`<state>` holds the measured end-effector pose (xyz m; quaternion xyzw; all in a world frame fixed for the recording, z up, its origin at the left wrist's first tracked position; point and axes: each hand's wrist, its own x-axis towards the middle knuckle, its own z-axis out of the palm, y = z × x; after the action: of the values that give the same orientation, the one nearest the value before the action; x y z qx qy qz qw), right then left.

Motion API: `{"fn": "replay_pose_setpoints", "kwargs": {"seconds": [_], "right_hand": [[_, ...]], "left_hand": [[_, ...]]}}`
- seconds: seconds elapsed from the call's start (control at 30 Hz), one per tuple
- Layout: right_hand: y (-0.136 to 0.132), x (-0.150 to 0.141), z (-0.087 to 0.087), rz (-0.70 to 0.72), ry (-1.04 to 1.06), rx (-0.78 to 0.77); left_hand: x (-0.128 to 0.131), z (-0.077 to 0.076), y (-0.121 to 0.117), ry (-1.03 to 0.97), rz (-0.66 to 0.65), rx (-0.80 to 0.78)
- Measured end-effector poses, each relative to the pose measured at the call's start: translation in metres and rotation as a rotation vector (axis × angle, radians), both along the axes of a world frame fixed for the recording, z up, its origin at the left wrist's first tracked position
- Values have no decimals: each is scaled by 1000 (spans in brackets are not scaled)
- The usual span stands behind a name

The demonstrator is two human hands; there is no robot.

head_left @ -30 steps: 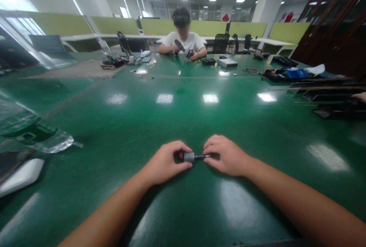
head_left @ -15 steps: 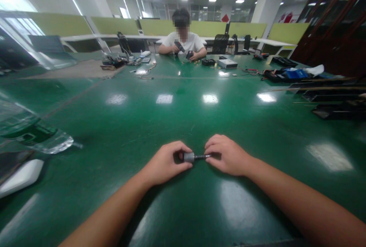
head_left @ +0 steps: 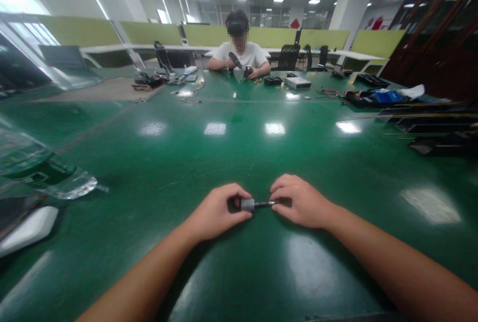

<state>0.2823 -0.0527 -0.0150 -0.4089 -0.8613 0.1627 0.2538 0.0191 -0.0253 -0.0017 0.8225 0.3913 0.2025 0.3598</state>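
Note:
A short grey cylinder with a thin dark rod (head_left: 263, 204) coming out of its right end lies level in front of me, just over the green table (head_left: 209, 160). I cannot tell what kind of part it is. My left hand (head_left: 223, 212) is closed round the grey cylinder, thumb on the near side and a finger on the far side. At the rod's other end, my right hand (head_left: 298, 202) pinches the shiny tip between thumb and fingers. That tip is partly hidden by the fingertips.
On the left lies a clear water bottle (head_left: 45, 170), with a white object (head_left: 32, 230) nearer me. Across the table a person (head_left: 239, 55) holds a dark tool and a small black part. Cables and electronics (head_left: 149, 79) lie far left; a blue item (head_left: 388, 95) and black parts (head_left: 440, 145) lie right.
My right hand has slid slightly to the right along the rod, so a little more of the rod shows. My left hand keeps its grip on the cylinder, almost still.

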Motion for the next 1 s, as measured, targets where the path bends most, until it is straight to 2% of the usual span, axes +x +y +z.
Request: {"fn": "replay_pose_setpoints", "kwargs": {"seconds": [1.0], "right_hand": [[-1, 6, 3, -10, -50, 0]], "left_hand": [[1, 1, 0, 3, 4, 8]]}}
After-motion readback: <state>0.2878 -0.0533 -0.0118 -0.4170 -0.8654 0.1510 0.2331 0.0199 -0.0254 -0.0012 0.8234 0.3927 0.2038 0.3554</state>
